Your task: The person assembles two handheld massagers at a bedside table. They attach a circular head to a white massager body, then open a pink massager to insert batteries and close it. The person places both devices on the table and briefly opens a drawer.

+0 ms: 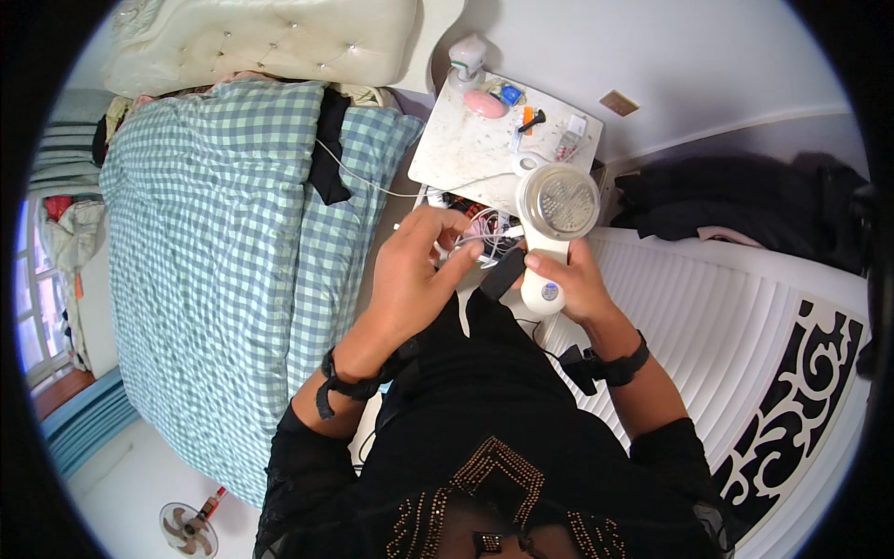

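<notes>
My right hand [582, 284] is wrapped round the handle of a white fabric shaver [562, 203], with the thumb on the handle. Its round, perforated metal head points up and away from me, and a small blue and grey button area marks the handle's lower end. My left hand [410, 270] is closed with thumb and fingers round a thin white cable [492, 222], coiled loosely between both hands. A white plug end [512, 232] lies beside the shaver. Beneath the hands, an open drawer holds dark and reddish items, partly hidden by the cable.
A white bedside table [452, 154] carries a pink oval object [484, 104], a white device [467, 54] and small items. On the left is a bed with a checked quilt [214, 196]; a white slatted panel [670, 307] stands on the right. A fan [189, 529] is at lower left.
</notes>
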{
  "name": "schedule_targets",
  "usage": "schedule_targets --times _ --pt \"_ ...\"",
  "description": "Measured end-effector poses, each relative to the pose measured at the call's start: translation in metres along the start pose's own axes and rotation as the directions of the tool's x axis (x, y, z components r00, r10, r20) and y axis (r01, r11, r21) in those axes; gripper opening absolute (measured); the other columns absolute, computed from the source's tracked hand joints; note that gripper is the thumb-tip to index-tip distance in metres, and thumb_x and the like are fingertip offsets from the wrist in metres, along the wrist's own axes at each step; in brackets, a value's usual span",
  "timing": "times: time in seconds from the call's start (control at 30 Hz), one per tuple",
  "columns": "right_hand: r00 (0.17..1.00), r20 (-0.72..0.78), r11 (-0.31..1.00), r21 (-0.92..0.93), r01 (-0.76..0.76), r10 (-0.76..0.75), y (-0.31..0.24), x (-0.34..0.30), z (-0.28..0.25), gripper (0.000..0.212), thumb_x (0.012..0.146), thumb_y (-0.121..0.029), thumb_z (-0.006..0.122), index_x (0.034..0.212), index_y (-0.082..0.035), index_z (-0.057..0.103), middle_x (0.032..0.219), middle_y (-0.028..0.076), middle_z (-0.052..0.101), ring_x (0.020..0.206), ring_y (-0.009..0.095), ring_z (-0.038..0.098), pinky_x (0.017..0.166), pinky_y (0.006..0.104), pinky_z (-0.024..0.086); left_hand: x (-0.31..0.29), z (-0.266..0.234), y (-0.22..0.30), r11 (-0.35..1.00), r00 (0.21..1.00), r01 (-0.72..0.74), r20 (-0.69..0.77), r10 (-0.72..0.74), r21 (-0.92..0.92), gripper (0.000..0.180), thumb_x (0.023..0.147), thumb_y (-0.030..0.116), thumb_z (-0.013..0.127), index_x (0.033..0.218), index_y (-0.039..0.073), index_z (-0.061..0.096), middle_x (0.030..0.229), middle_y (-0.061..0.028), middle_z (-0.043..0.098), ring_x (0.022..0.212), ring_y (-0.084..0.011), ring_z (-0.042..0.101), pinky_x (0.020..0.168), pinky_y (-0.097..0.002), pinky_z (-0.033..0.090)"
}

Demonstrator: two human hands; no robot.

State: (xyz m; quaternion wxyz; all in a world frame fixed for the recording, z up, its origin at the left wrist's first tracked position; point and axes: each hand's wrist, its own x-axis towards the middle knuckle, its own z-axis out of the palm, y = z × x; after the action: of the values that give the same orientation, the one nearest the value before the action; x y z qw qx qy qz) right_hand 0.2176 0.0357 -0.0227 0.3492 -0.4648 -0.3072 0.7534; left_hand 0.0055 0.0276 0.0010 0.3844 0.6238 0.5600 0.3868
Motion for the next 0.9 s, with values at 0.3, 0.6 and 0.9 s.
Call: schedule_targets --times 0.3,0.6,0.9 --pt "0.999 -0.034 0.998 -0.055 0.021 -0.023 0.003 0.003 -0.008 0.032 0.082 -0.006 0.066 0.109 0.003 0.052 0.093 0.011 0.063 0.073 0.019 0.067 0.064 0.029 0.054 -0.024 0.021 -0.008 0.851 0.899 0.357 0.389 -0.201 -0.386 0.045 0.082 0.001 0.067 0.124 0.001 0.05 0.102 -0.0055 0.062 0.072 -0.0071 0.057 0.062 -0.0207 0.047" --pt "0.998 -0.05 0.999 -0.023 0.048 -0.049 0.007 -0.001 -0.011 0.033 0.08 0.0 0.066 0.109 0.003 0.051 0.095 0.01 0.062 0.075 0.019 0.066 0.066 0.0296 0.055 -0.021 0.026 -0.012 0.689 0.822 0.522 0.513 -0.247 -0.503 0.043 0.089 -0.006 0.054 0.131 -0.004 0.044 0.119 -0.0098 0.058 0.099 -0.0137 0.059 0.086 -0.0269 0.051" --pt "0.983 -0.176 0.997 -0.067 0.042 -0.054 0.02 -0.002 -0.013 0.035 0.078 0.0 0.066 0.109 0.003 0.051 0.095 0.009 0.061 0.077 0.017 0.065 0.068 0.0297 0.055 -0.025 0.038 -0.021 0.654 0.808 0.557 0.514 -0.286 -0.512 0.043 0.087 -0.006 0.055 0.129 -0.006 0.046 0.112 -0.007 0.062 0.091 -0.0122 0.063 0.081 -0.0242 0.05"
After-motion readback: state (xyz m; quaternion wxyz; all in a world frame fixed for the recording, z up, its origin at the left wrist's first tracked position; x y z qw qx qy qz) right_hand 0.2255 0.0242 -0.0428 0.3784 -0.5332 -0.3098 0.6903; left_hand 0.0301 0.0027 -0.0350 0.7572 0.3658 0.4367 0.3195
